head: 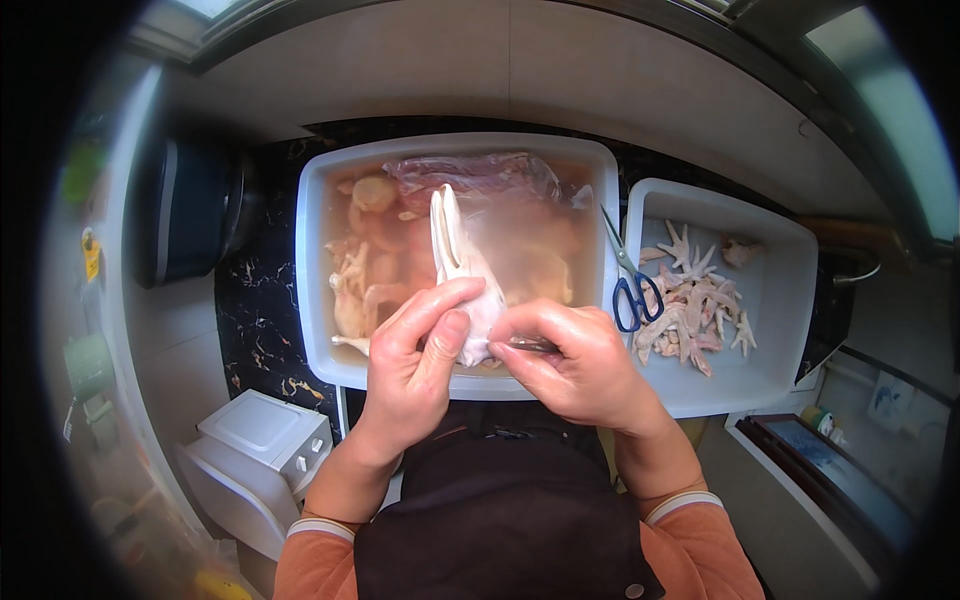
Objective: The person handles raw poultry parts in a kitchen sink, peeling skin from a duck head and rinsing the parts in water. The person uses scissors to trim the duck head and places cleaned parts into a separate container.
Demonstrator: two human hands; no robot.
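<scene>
My left hand [416,352] grips a plucked, pale duck head [480,300], its long bill pointing away from me with a gap between its halves. Between the thumb and fingers of my right hand [574,356] is a small dark metal tool [534,346], perhaps tweezers, mostly hidden. Its tip end meets the skin at the near end of the head. Both hands are over the near part of a white plastic tub [457,386]. Cloudy, pinkish water [517,240] fills the tub, with poultry pieces [349,292] and a plastic-wrapped piece of meat [480,176] in it.
Blue-handled scissors [637,300] lie across the rims between the two tubs, blades pointing away. The second white tub [776,300] holds a pile of poultry feet [694,300]. Black marbled countertop [266,322] shows at left, beside a dark container [191,214]. A white appliance with knobs [266,427] stands lower left.
</scene>
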